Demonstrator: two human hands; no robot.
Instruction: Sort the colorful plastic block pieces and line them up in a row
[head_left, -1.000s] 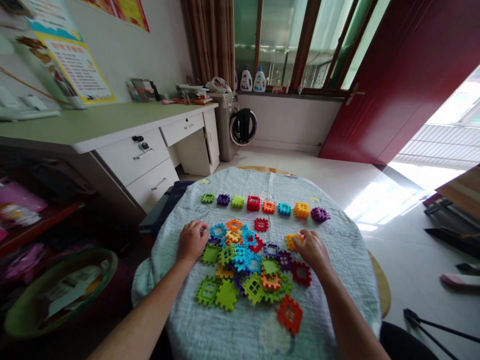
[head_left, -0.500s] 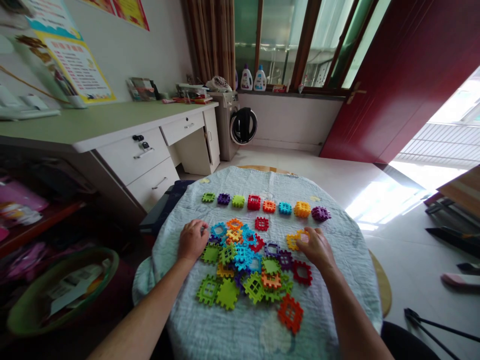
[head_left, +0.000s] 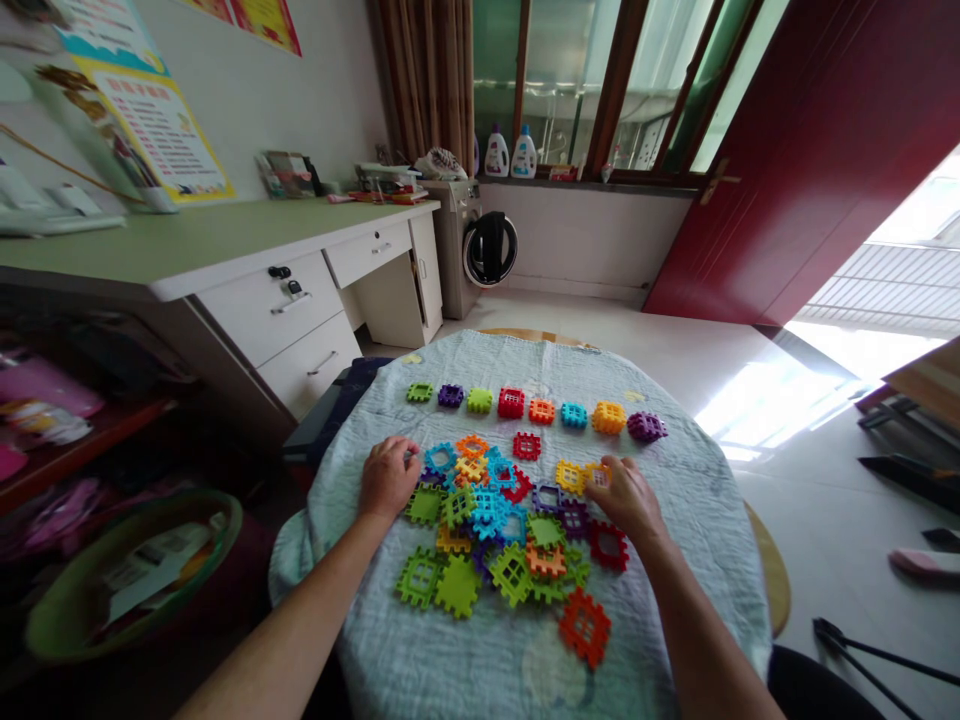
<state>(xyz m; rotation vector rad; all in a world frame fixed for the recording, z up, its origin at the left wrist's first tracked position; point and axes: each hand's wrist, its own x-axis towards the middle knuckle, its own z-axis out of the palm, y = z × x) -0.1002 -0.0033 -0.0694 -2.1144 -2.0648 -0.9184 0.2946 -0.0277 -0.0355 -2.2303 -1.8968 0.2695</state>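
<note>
My right hand [head_left: 630,497] holds a yellow toothed square building piece [head_left: 598,474] between thumb and fingers, at the right of the pile. Touching or joined to its left side is another yellow square [head_left: 570,477]; I cannot tell which. My left hand [head_left: 388,478] rests on the cloth left of the pile, fingers loosely bent, with no piece visible in it. Between the hands lie loose toothed squares, among them a green square [head_left: 424,503], a blue square [head_left: 487,513] and a dark red frame [head_left: 608,545]. A red square [head_left: 526,446] sits apart behind the pile.
A row of small assembled blocks spans the far side, including a red cube [head_left: 511,403], a yellow cube [head_left: 608,417] and a purple block [head_left: 646,427]. A pale blue cloth [head_left: 525,680] covers the round table. A desk [head_left: 247,240] stands at left, a bin [head_left: 135,570] below it.
My right hand has shifted slightly left with the two yellow squares, which now lie more level side by side. My left hand stays in place.
</note>
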